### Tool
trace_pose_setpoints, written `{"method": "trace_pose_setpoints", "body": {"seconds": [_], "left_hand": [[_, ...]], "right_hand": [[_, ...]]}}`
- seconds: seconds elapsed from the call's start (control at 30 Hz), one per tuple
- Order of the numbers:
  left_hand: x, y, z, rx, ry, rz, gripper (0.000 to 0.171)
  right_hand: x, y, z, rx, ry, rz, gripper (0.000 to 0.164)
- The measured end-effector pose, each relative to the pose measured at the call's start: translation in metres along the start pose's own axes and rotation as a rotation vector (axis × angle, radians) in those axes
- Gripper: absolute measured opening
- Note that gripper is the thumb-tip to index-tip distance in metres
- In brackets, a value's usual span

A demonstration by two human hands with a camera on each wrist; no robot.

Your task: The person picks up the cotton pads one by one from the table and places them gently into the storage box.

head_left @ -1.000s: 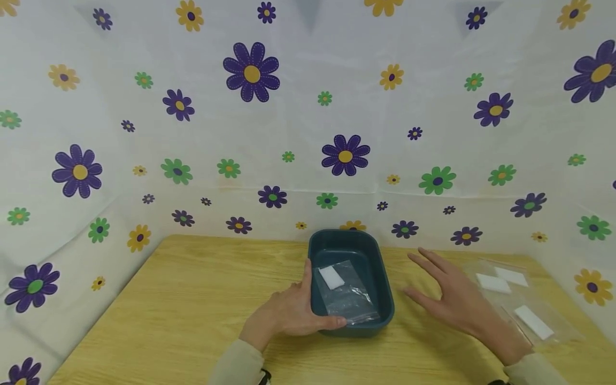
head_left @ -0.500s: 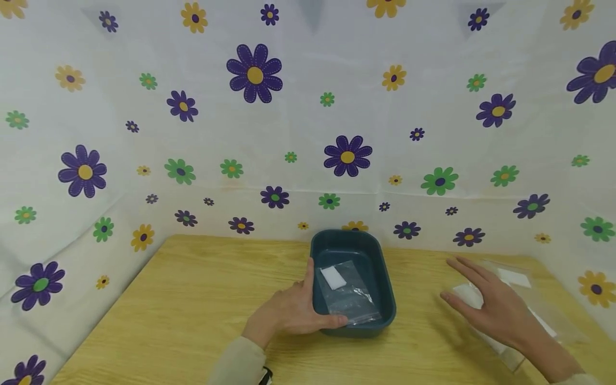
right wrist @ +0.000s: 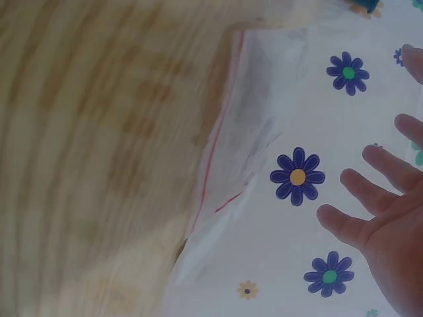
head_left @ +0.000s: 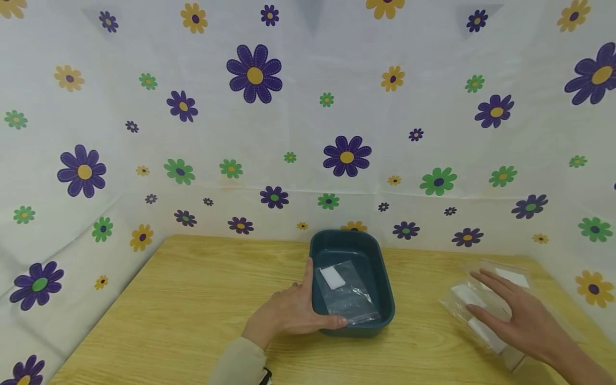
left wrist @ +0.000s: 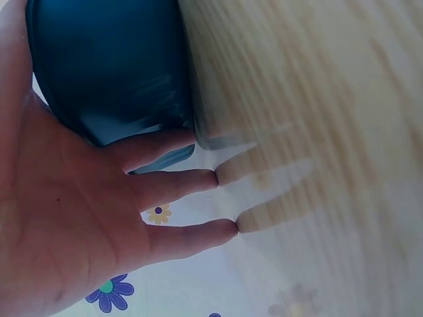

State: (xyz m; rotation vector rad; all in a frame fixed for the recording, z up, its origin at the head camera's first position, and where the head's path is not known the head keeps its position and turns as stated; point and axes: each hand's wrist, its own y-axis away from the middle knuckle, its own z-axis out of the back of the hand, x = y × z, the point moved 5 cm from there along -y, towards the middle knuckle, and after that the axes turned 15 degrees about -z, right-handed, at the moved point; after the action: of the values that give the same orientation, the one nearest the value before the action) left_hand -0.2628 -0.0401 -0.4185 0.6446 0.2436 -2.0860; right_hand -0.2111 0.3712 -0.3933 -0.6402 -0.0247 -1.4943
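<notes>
A dark teal bin point(head_left: 372, 256) stands on the wooden table, holding a clear zip bag point(head_left: 356, 302) with a white block point(head_left: 332, 278) in it. My left hand point(head_left: 286, 313) is spread around the bin's near left corner, thumb at the front rim and index finger along the side. In the left wrist view its other fingers point(left wrist: 192, 241) stretch straight to the table. My right hand point(head_left: 524, 323) reaches over several clear bags at the right, its fingers straight. White blocks point(head_left: 486, 334) show in those bags. A red zip line runs along one bag point(right wrist: 254, 92) in the right wrist view.
White cloth point(head_left: 289, 117) printed with flowers hangs behind the table and at both sides. The bin's far end is close to the back cloth. Wood-grain tabletop point(head_left: 207, 299) spreads to the left of the bin.
My right hand has moved right, away from the bin, to the bags. Two of the bags have shifted left beneath it. The left hand and the bin have stayed in place.
</notes>
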Motion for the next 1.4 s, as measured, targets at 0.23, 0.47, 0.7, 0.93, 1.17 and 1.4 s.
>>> {"method": "trace_pose_setpoints", "body": {"seconds": [0.23,0.47,0.7,0.93,1.17,1.4], "left_hand": [[0.001,-0.001,-0.001,-0.009,0.008,-0.002,0.141],[0.000,-0.001,-0.001,-0.012,0.013,-0.002,0.142],[0.002,-0.003,-0.002,-0.017,0.016,-0.001,0.142],[0.003,-0.002,-0.001,-0.008,0.015,-0.004,0.141],[0.003,-0.002,-0.002,-0.003,0.032,-0.002,0.141],[0.003,-0.002,-0.002,-0.008,0.031,-0.002,0.141]], "right_hand": [[-0.010,0.006,0.001,-0.015,0.008,0.009,0.064],[-0.023,0.009,-0.002,0.003,-0.026,0.039,0.063],[-0.034,0.010,-0.006,0.056,-0.025,0.041,0.062],[-0.045,0.010,-0.014,0.107,0.081,0.049,0.060],[-0.048,0.007,-0.021,0.255,0.103,-0.017,0.050],[-0.042,0.005,-0.020,0.110,0.141,0.111,0.035]]}}
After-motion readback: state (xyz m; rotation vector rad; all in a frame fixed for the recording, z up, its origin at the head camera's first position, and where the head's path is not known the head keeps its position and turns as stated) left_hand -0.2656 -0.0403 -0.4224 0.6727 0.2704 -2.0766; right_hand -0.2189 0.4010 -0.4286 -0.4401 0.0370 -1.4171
